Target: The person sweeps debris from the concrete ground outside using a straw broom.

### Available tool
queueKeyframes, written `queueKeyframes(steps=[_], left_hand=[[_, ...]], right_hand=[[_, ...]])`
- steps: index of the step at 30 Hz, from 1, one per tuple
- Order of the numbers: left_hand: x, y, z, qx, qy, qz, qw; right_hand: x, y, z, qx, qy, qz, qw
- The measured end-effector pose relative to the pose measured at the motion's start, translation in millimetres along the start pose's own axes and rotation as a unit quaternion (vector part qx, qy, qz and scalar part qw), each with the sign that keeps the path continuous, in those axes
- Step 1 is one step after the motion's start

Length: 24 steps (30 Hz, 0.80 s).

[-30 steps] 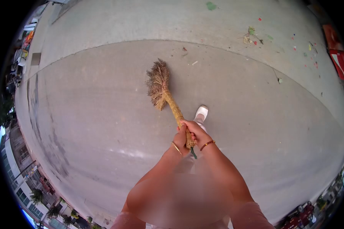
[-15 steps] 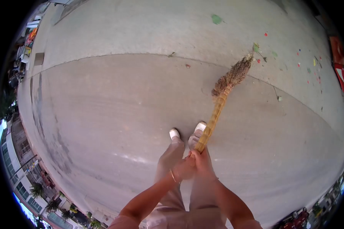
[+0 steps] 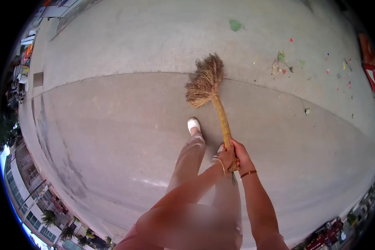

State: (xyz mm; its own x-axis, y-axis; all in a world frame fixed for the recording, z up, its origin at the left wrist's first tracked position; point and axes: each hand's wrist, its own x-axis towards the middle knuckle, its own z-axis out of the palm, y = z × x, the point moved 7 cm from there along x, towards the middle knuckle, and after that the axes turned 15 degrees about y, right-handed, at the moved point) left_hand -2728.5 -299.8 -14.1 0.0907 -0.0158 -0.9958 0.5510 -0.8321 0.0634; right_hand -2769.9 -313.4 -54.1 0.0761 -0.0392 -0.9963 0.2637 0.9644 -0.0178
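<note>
A straw broom (image 3: 223, 118) has its brown bristles on the concrete ground, across the thin joint line, fanned out toward the left. Both hands are closed round the lower end of its yellow handle. My left hand (image 3: 226, 158), with a gold bangle at the wrist, grips from the left side. My right hand (image 3: 241, 153), with a dark red beaded bracelet, wraps it from the right, touching the left one. A green cord hangs from the handle's end below the hands.
Leaf and twig litter (image 3: 281, 62) and red scraps lie at the upper right. A green leaf (image 3: 235, 25) is at the top. My white shoe (image 3: 193, 123) is left of the handle. A red and white object (image 3: 374, 79) stands at the right edge.
The bristles went from the left to the upper right, then swung back left to the middle. The hands moved slightly up and right since the last frame. My left-side shoe has stepped forward.
</note>
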Motion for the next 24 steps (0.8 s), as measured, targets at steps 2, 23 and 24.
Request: queueKeyframes(steps=[2,23,24], left_hand=[[-6.0,-10.0,12.2,0.035,-0.037,0.020,0.999],[-57.7,-187.4,-11.5,0.110,-0.043,-0.196,0.973],[-67.0,-201.5,-0.5,0.137,-0.081,-0.226,0.961]], right_hand=[[-29.1,-4.6,-45.8,0.077,0.114,-0.041,0.990],[-47.2,140.5,-145.9,0.070,0.092,0.002,0.993],[-65.3,134.5,-170.8,0.102,0.164,0.006,0.981]])
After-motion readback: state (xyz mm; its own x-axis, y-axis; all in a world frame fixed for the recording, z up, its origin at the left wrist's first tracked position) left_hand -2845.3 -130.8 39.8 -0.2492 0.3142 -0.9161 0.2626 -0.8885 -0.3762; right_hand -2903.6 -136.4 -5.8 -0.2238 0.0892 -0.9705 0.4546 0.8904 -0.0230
